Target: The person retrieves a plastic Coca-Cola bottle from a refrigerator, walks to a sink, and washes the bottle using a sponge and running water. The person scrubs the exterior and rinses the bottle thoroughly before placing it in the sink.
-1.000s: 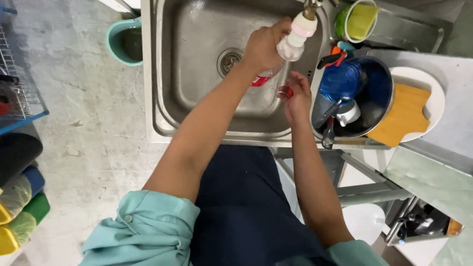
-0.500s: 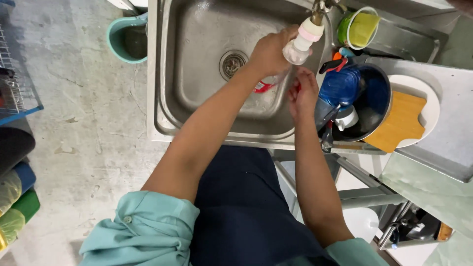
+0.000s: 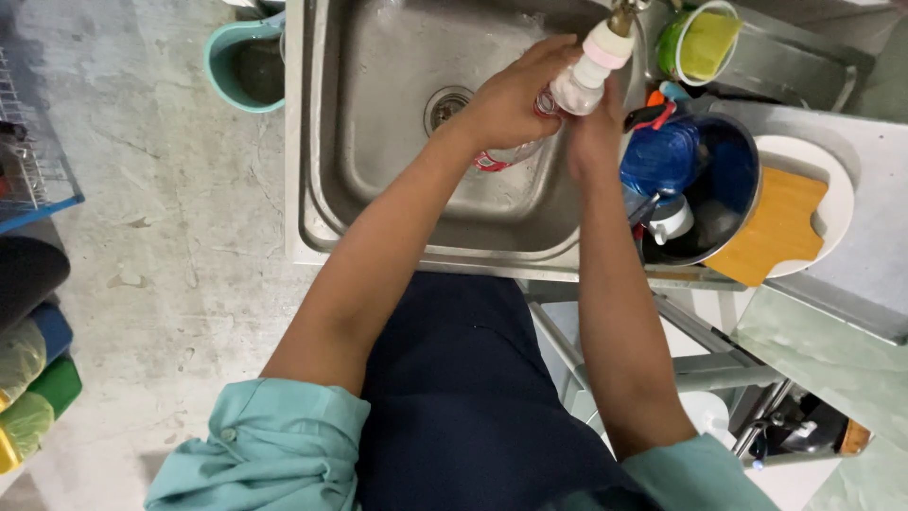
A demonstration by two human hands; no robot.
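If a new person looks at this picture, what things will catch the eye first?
First, the two hands, left hand and right hand, meeting around a small clear bottle under the white tap nozzle over the steel sink. Next, the blue-filled metal pot and wooden board right of the sink.

grey steel sink (image 3: 378, 114), white-and-pink tap nozzle (image 3: 594, 64), teal bucket (image 3: 222, 66) upper left, blue bowl (image 3: 733, 166), yellow-green cup (image 3: 705, 43)
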